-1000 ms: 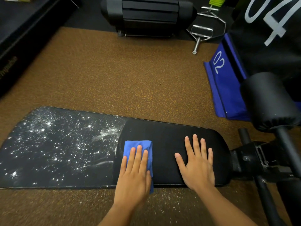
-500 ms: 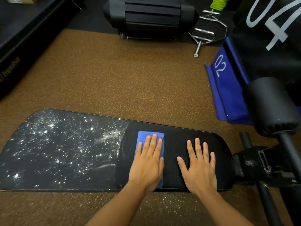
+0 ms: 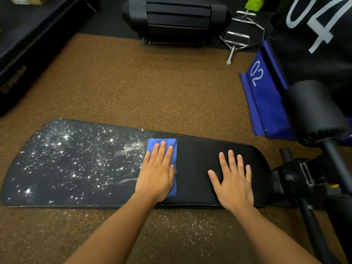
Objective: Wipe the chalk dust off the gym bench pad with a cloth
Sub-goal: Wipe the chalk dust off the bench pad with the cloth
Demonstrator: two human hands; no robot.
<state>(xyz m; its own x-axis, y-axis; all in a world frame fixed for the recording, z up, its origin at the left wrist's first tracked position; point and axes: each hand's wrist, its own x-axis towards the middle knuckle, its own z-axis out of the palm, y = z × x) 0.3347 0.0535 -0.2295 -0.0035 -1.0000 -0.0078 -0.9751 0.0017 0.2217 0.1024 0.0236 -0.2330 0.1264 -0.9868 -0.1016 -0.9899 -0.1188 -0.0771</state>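
The black gym bench pad (image 3: 196,168) lies across the brown floor in front of me. Its left section (image 3: 66,168) is speckled with white chalk dust, and its right section looks clean. A folded blue cloth (image 3: 172,146) lies at the border between the two. My left hand (image 3: 158,174) presses flat on the cloth, fingers pointing away from me. My right hand (image 3: 232,180) rests flat on the clean right part of the pad with its fingers spread and nothing in it.
Chalk specks (image 3: 190,227) lie on the floor below the pad's near edge. The bench's black frame (image 3: 297,178) and a foam roller (image 3: 314,111) stand at right. A blue "02" bag (image 3: 262,103), a metal handle (image 3: 236,40) and a black machine (image 3: 175,18) lie beyond.
My left hand has slid the cloth across the pad away from me, first a little right, then back left to the dusty border. My right hand has stayed in place.
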